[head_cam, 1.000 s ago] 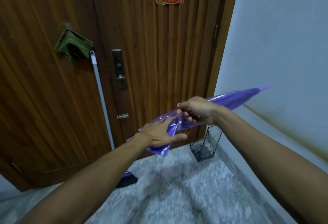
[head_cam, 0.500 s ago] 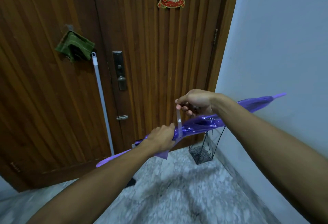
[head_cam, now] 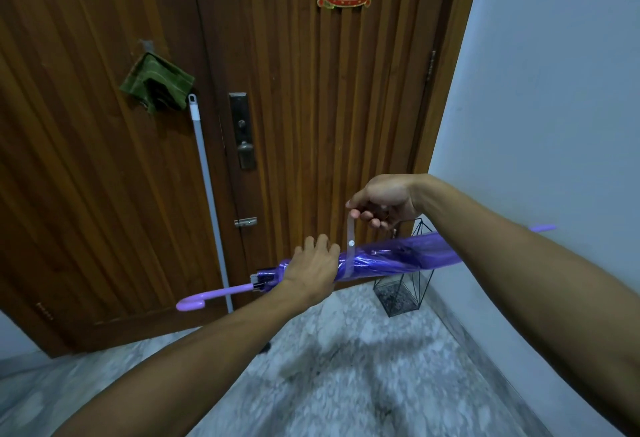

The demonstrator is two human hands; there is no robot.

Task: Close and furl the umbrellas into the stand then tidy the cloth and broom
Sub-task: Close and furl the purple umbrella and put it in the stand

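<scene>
Fingers of the right hand [head_cam: 384, 199] now pinch the strap [head_cam: 349, 249] pulled up taut, while the left hand [head_cam: 311, 268] grips the furled purple umbrella [head_cam: 398, 258], level above the stand [head_cam: 403, 292]; fastening comes next.

dim indoor light, wide-angle edge bending, blurred floor [head_cam: 346, 384]

The person holds a furled purple umbrella [head_cam: 398, 258] level across the doorway, its curved handle to the left and its tip toward the white wall [head_cam: 554, 90]. The left hand [head_cam: 311, 272] grips the folded canopy near the handle end. The right hand [head_cam: 382, 201] pinches the clear strap [head_cam: 350, 246] and holds it straight up. A wire umbrella stand [head_cam: 403, 292] sits on the marble floor [head_cam: 346, 384] in the corner by the wooden door [head_cam: 311, 107]. A green cloth [head_cam: 156, 84] hangs on the door beside a leaning broom [head_cam: 207, 194].
</scene>
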